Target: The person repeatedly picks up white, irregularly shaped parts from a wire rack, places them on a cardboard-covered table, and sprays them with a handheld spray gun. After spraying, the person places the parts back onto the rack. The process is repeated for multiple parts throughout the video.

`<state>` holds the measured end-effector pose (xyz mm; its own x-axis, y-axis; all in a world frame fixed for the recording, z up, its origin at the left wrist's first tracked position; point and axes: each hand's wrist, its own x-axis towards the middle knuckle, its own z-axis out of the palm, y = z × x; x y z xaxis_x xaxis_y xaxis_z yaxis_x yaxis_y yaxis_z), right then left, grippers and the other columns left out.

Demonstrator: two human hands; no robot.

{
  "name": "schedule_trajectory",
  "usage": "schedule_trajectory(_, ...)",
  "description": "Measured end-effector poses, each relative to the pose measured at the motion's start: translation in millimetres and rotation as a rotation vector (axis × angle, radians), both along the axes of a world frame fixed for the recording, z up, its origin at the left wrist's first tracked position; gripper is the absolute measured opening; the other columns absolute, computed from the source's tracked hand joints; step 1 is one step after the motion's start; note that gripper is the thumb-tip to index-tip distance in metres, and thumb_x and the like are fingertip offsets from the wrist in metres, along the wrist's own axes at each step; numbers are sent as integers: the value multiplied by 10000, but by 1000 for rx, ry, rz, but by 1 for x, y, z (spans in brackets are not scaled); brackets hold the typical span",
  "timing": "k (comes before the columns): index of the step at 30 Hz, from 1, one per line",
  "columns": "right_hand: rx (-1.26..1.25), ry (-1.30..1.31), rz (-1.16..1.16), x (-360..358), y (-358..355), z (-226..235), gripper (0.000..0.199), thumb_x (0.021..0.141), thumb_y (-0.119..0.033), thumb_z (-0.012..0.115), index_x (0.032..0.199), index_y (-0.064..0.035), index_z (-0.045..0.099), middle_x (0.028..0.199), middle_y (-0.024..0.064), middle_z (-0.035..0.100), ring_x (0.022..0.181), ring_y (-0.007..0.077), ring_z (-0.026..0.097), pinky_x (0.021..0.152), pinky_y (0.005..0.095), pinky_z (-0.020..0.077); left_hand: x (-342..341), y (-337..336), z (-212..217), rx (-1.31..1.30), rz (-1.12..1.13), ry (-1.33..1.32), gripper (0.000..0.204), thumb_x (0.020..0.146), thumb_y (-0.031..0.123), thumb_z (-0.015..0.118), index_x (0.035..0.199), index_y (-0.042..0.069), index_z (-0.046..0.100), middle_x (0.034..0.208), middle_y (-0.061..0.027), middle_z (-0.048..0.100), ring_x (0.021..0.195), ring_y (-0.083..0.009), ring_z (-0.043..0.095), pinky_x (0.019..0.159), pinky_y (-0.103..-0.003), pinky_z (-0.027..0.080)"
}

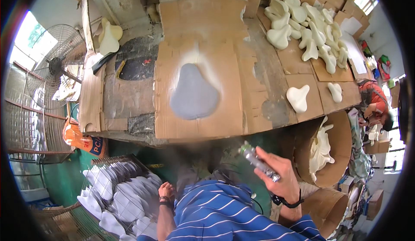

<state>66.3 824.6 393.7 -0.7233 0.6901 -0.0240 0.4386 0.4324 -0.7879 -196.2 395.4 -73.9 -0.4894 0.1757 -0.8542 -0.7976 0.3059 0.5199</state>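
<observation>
Right hand: the right hand is raised in front of the chest and closed around a spray gun; the fingers wrap the metal body; a dark band sits on the wrist.
Spray gun: it is silver and tilted; its nozzle end points up and to the left of the hand, toward the workbench; a faint mist hangs just beyond the nozzle.
Grey piece: a pear-shaped grey piece lies flat on a cardboard sheet, further out from the right hand and to its left; pale overspray rings it on the cardboard.
Left hand: the left hand hangs low beside the striped shirt; it holds nothing; the fingers look loosely curled, but I cannot tell more; a dark bracelet is on the wrist.
Wire rack: just left of the left hand stands a wire rack with many grey pieces of the same shape lying on it.
Cream pieces: a pile of cream pieces lies far out from the right hand, to its right; one single cream piece lies nearer, on the bench edge.
Barrel: a cardboard barrel just right of the right hand holds more cream pieces.
Fan: a standing fan is far to the left.
</observation>
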Motion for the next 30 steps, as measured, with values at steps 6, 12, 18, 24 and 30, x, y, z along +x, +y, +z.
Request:
schedule_trajectory(6,75,75,-80,-36,2,6,613,806,42,757,1388,9,571,1032,203,710,875,360,710,769,367,561,-56,35,13,-62,-146,-45,306,944,108,602,1247,72,608,861,-51,661,648,-176,651,586,-373,603)
schedule_trajectory(12,56,38,-94,-60,2,12,596,801,36,765,1369,8,586,1032,200,712,853,359,703,760,362,557,-79,56,26,-111,-73,-2,319,967,115,587,1281,60,580,855,-52,645,658,-172,652,592,-373,604)
schedule_trajectory(18,-9,-101,11,-46,-4,6,613,776,9,792,1359,3,601,1028,195,717,860,367,696,763,368,556,-85,40,2,-78,-96,-129,290,985,119,582,1272,77,594,830,-42,639,628,-169,628,577,-380,598)
schedule_trajectory(24,9,-39,-231,-41,4,13,525,813,0,767,1320,23,635,1017,208,713,813,302,694,754,337,542,-70,26,-24,-110,-139,-107,239,987,119,587,1223,91,618,806,-37,642,620,-170,624,555,-377,594)
schedule_trajectory(30,-114,-63,-2,-52,-7,6,593,789,3,786,1356,6,612,1045,201,717,876,333,707,782,355,550,-71,54,6,-203,-175,-53,265,979,136,616,1233,65,642,820,-35,652,667,-166,664,546,-323,595)
